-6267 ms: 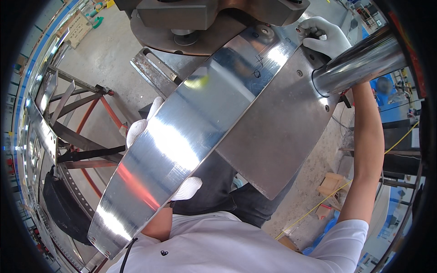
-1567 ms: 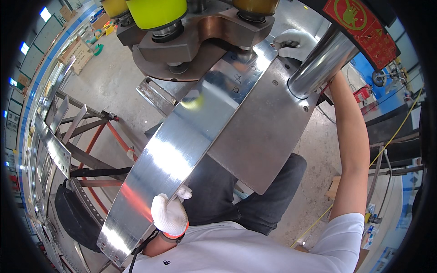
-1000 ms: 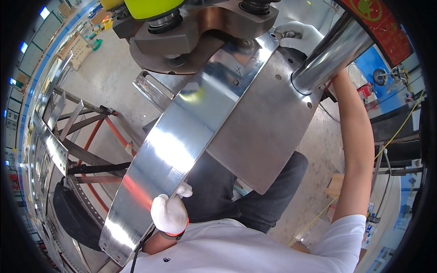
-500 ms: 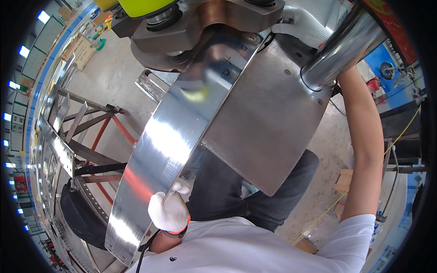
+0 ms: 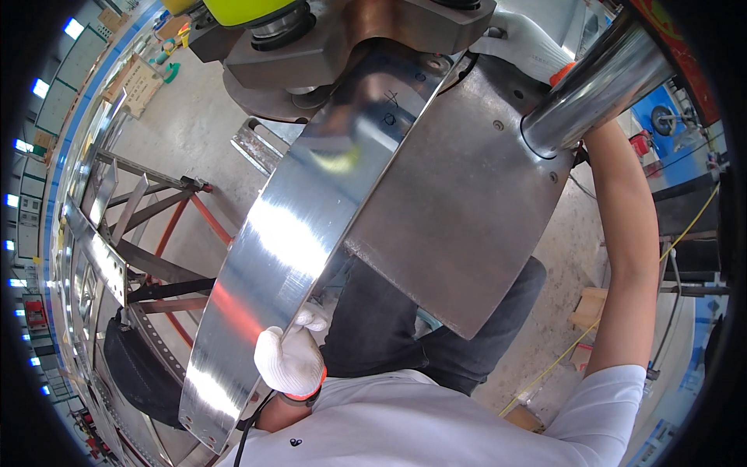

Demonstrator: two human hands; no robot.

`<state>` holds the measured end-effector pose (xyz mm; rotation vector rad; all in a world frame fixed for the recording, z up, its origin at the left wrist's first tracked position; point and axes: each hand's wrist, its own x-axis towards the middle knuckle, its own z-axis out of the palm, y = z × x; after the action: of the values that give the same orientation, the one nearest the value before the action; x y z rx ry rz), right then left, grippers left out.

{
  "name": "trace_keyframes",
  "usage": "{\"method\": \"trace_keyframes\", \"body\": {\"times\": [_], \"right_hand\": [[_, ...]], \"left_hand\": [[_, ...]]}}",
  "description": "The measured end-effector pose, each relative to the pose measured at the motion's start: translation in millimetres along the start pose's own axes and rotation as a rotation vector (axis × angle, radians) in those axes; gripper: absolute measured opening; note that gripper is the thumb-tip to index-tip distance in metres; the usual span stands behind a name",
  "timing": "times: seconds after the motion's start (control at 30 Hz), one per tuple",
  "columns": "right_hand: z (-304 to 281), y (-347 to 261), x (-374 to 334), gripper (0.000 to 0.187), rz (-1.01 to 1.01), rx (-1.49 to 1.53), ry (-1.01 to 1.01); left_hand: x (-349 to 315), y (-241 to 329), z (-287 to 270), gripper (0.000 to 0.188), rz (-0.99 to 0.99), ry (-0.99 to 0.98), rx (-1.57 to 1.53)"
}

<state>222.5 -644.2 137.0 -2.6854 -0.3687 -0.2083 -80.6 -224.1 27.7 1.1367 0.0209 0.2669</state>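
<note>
A long shiny metal strip (image 5: pixel 272 233) runs slantwise from near my left side up under a heavy grey machine head (image 5: pixel 296 58). My left hand (image 5: pixel 289 362), in a white knit glove, is closed on the strip's right edge near its lower end. To the right of the strip is a dull grey metal plate (image 5: pixel 451 202), with a thick polished cylinder (image 5: pixel 591 89) rising by its right corner. My right hand (image 5: pixel 529 47), also gloved, reaches behind that cylinder to the plate's far end, beside the machine head. Its fingertips are partly hidden there.
At left stands a metal frame with red legs (image 5: pixel 175 233), with a black bag-like item (image 5: pixel 140 366) below it. A cardboard box (image 5: pixel 140 86) lies on the floor at far left. A yellow line (image 5: pixel 556 362) crosses the right side near a small wooden block (image 5: pixel 587 307).
The grey plate, the cylinder and the machine head sit slightly farther right in the picture. My right hand has shifted right with them. My left hand keeps its hold on the strip.
</note>
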Motion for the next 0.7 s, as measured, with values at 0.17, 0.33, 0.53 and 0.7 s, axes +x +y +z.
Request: {"method": "trace_keyframes", "body": {"times": [0.17,0.33,0.53,0.7], "right_hand": [[14,28,13,0.044,-0.115,0.183,-0.018],[10,26,14,0.044,-0.098,0.081,-0.026],[8,24,11,0.044,-0.055,0.141,-0.048],[-3,-23,1,0.037,0.043,0.080,-0.031]], "left_hand": [[2,2,-2,0.045,0.011,-0.041,0.032],[1,1,-3,0.047,-0.017,0.001,0.019],[4,0,-2,0.046,0.015,-0.048,0.039],[0,-4,-11,0.055,0.024,-0.034,-0.018]]}}
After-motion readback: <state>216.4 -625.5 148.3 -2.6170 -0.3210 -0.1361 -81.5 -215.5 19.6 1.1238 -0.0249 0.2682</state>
